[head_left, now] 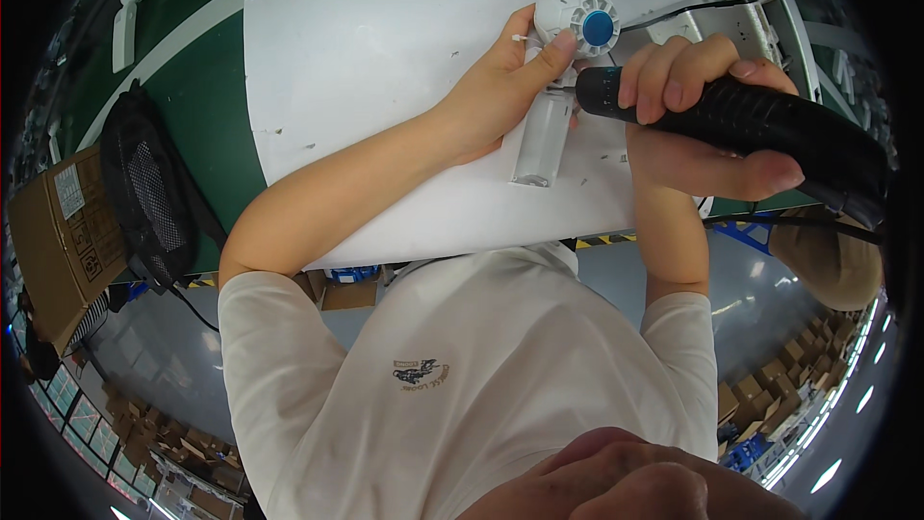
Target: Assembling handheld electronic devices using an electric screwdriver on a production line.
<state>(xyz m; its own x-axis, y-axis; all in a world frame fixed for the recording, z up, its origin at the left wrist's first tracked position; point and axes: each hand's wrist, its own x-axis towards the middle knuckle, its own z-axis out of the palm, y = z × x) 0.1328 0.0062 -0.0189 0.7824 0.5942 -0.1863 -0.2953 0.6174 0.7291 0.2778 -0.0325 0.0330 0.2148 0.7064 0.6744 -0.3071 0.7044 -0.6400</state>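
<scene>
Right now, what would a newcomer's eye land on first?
Likely the bulky black power tool in the right hand, upper right, its bit at the white device. Next, the bright blue disc on that device's round head, top centre, beside the left hand's thumb.

- Tabletop, dark green (226, 87): bears a pale curved band.
- Handled piece, white plastic, with round perforated head (125, 24): lies at upper left, well apart from the other listed items.
- Bag, black fabric, with grey mesh panel (149, 193): lies at left.
- Carton, brown cardboard, with white label (63, 250): stands tilted just beside the bag.
- Box, open brown cardboard (348, 297): sits below table level.
- Seat, rounded, brown (833, 265): stands at right.
- Cartons, heaped brown cardboard (794, 366): fill the lower-right background.
- Floor, glossy grey (159, 332): reflects light.
</scene>
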